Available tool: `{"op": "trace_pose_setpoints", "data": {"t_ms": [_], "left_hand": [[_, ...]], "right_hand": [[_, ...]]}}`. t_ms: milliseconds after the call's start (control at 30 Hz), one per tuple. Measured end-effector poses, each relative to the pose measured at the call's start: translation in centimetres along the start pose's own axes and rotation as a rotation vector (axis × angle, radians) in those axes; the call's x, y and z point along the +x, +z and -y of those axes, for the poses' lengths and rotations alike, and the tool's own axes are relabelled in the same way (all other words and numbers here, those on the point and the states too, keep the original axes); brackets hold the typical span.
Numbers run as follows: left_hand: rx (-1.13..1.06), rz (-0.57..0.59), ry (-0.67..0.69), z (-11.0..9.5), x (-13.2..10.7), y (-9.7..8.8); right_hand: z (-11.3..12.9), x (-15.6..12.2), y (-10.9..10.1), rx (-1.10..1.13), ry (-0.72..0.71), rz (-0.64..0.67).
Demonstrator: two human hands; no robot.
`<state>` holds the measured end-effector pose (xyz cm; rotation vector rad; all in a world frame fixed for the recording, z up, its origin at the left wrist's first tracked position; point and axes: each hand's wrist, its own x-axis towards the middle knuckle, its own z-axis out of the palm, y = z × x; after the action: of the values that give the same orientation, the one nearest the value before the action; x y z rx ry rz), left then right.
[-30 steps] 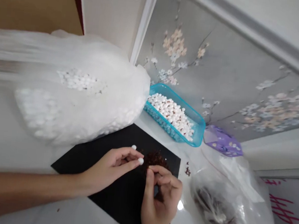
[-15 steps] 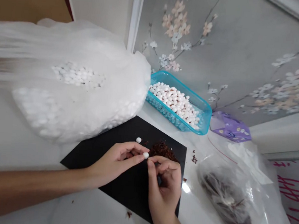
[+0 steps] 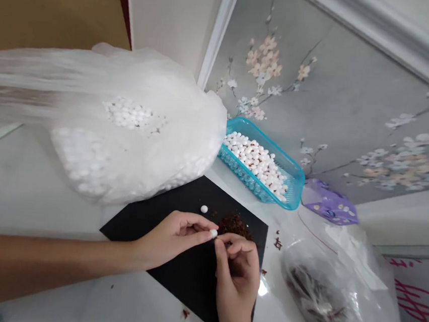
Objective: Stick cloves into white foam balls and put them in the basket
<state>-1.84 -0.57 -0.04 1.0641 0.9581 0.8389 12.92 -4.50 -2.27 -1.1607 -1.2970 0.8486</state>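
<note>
Left of centre in the frame, a translucent white bag [image 3: 172, 126] of small white pieces lay on the table [image 3: 73, 289]. At lower centre, over a black sheet [image 3: 191, 285], the fingers of my left hand [image 3: 182, 236] were closed to the width of one white bead [image 3: 213, 233], pinched at their tips. A loose bead [image 3: 204, 209] lay just above it in the frame. I judged the held bead light, firm and smooth, liable to slip or roll, and best gripped by its sides. Next came a heap of brown shreds [image 3: 233, 225], which looked dry and brittle. My right hand [image 3: 239, 275] had thumb and forefinger together beside the bead; I could not tell what, if anything, they held. Right of centre stood a blue basket [image 3: 294, 203] of white pieces.
</note>
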Motion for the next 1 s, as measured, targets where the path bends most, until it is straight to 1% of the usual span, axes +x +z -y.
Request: {"op": "trace_pose_setpoints", "data": {"t_ms": [133,267,333,567,667,767,833,900,967,1000], "left_hand": [[0.015,-0.004,-0.024,-0.1,-0.1,0.0],[0.021,0.002,-0.045,-0.1,0.0,0.0],[0.022,0.009,-0.052,-0.1,0.0,-0.1],[0.063,0.004,-0.074,0.3,0.2,-0.3],[0.09,-0.006,-0.048,0.4,0.3,-0.3],[0.163,-0.004,0.018,0.2,0.4,-0.4],[0.262,-0.014,0.11,-0.1,0.5,-0.8],[0.408,-0.067,0.247,-0.4,0.8,-1.3],[0.552,-0.161,0.388,-0.4,1.1,-1.9],[0.604,-0.201,0.432,-0.3,1.3,-2.2]], "right_hand": [[0.2,0.2,0.0,0.023,0.074,0.02],[0.3,0.8,-0.1,0.118,0.223,0.063],[0.3,0.9,-0.2,0.152,0.276,0.086],[0.1,1.1,-0.5,0.108,0.333,0.07],[0.3,1.1,-0.2,0.045,0.296,0.057],[0.4,0.8,0.0,-0.045,0.224,0.034],[0.3,0.5,0.0,-0.101,0.18,0.02],[0.1,0.4,-0.2,-0.152,0.117,-0.003],[0.0,0.6,-0.4,-0.219,-0.004,-0.032],[0.3,0.9,-0.4,-0.26,-0.092,-0.036]]}}
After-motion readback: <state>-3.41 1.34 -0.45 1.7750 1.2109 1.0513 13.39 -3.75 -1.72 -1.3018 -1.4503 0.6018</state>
